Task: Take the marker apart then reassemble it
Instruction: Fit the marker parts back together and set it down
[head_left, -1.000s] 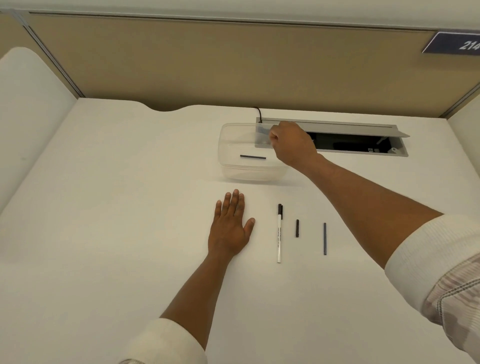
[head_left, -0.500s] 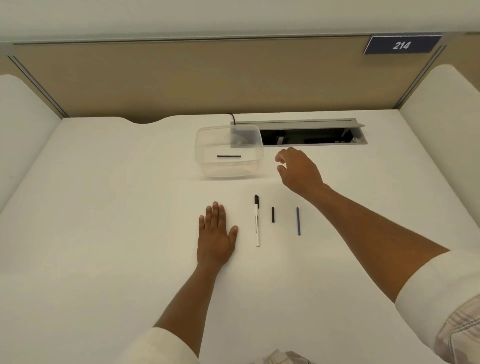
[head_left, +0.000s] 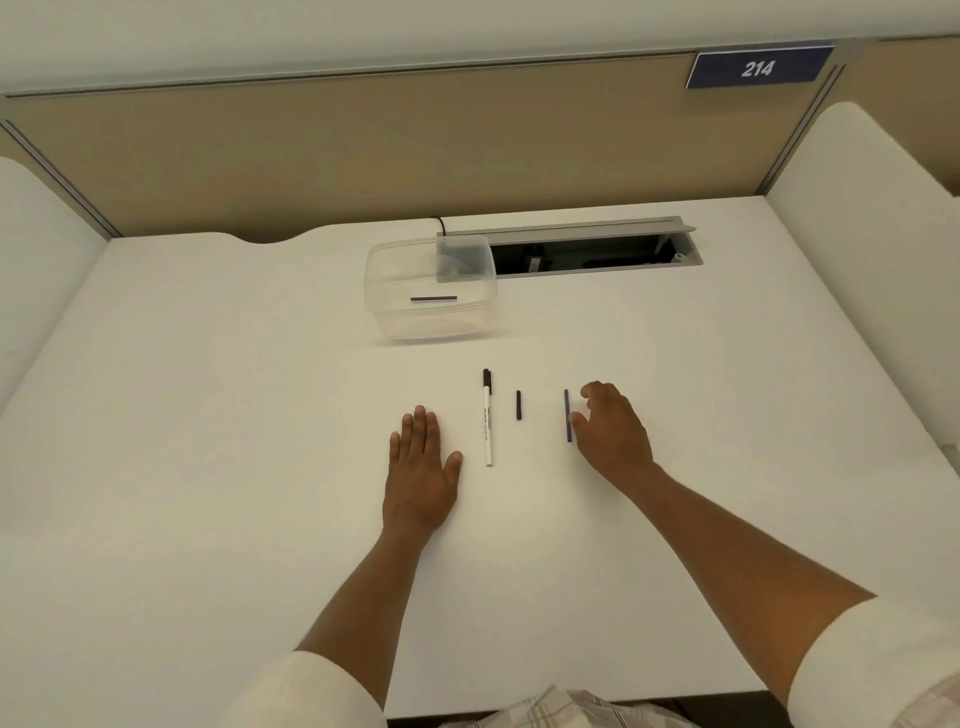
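Nearest you, at about 6 o'clock, both forearms reach out over the white desk (head_left: 208, 467) from pale sleeves. Your left hand (head_left: 421, 467) lies flat, palm down, fingers straight and together, holding nothing; it seems parked there to stay clear of the parts. Just beside it, toward 3 o'clock, the marker body (head_left: 488, 421) lies lengthwise, white barrel toward you and black end pointing to 12 o'clock. Next along comes a short black piece (head_left: 519, 405), then a thin blue rod (head_left: 567, 415), all set apart in a row, likely so each part stays easy to find. Your right hand (head_left: 613, 431) sits just right of the rod, fingers loosely curled, thumb tip touching or nearly touching it, nothing gripped yet; it looks ready to pick the rod up. Farther off, near 12 o'clock, a clear plastic tub (head_left: 382, 270) holds one more dark rod (head_left: 433, 299). Behind it, a grey cable hatch (head_left: 571, 228) stands open before the tan partition (head_left: 363, 145), which carries a sign reading 214 (head_left: 757, 67).
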